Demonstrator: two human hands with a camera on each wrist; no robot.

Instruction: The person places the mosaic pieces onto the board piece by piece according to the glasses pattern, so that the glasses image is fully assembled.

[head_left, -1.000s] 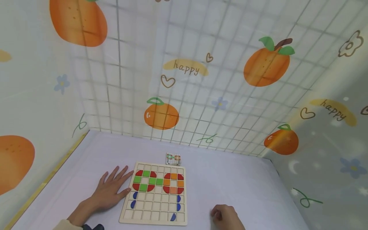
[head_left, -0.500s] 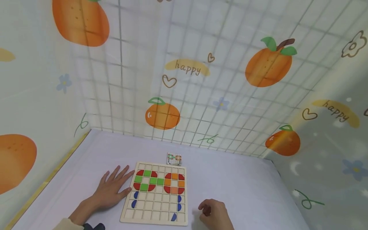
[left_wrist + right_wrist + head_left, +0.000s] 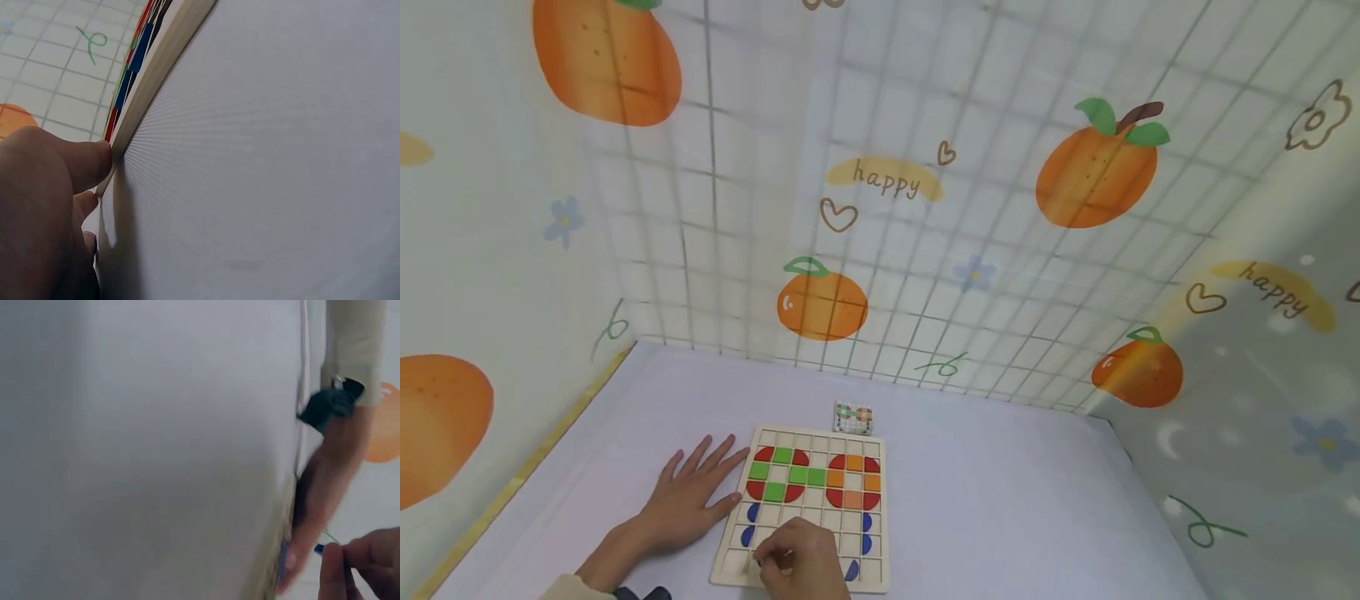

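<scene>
A wooden grid board (image 3: 820,533) lies on the white cloth, with red quarter-rounds, green squares and orange squares set in its upper rows. Several blue half-round pieces (image 3: 867,522) sit lower, down both sides. My left hand (image 3: 685,504) rests spread on the cloth, thumb and fingertips against the board's left edge. Over the bottom rows is my right hand (image 3: 805,558), its thumb and forefinger pinching a small blue piece (image 3: 319,549), whose exact shape is mostly covered. That hand hides part of the board's lower middle.
A small pattern card (image 3: 853,417) lies just behind the board, showing a similar coloured design. Behind the cloth-covered table (image 3: 1000,475) hangs a fruit-printed curtain (image 3: 895,250) over a wire grid. A dark wrist strap (image 3: 334,406) is on the left wrist.
My right hand has moved left from the cloth beside the board to above its bottom rows. The left hand and the pieces on the board stay in place.
</scene>
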